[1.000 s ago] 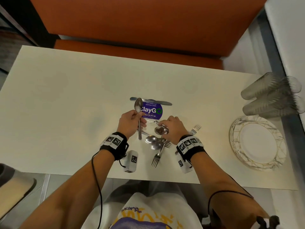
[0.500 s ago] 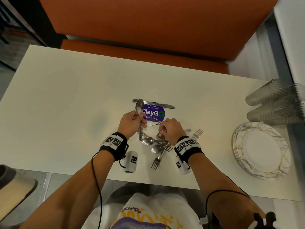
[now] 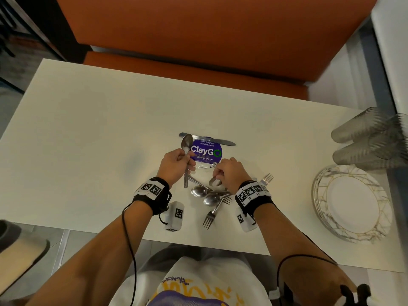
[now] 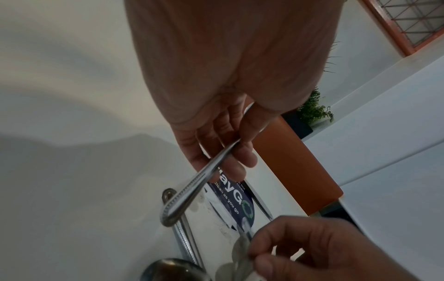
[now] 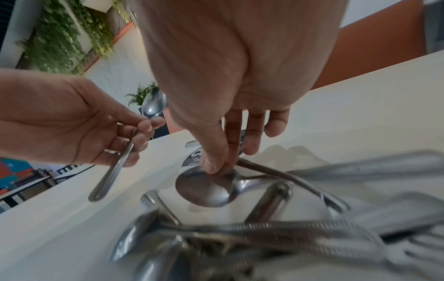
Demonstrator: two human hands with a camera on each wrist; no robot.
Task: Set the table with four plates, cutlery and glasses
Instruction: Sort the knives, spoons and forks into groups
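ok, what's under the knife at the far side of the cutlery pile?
The knife lies across the top edge of the purple ClayGo sticker, with bare table under both ends. The sticker's edge beneath the blade is covered. The left hand's spoon bowl overlaps its left end.

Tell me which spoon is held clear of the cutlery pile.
The spoon gripped by the left hand, bowl pointing away over the table; the others lie in the pile.

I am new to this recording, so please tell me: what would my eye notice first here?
Mid-table, beside the purple ClayGo sticker, the left hand holds a spoon upright and the right hand pinches another spoon from the cutlery pile. At the right edge wait stacked plates and tumbled glasses.
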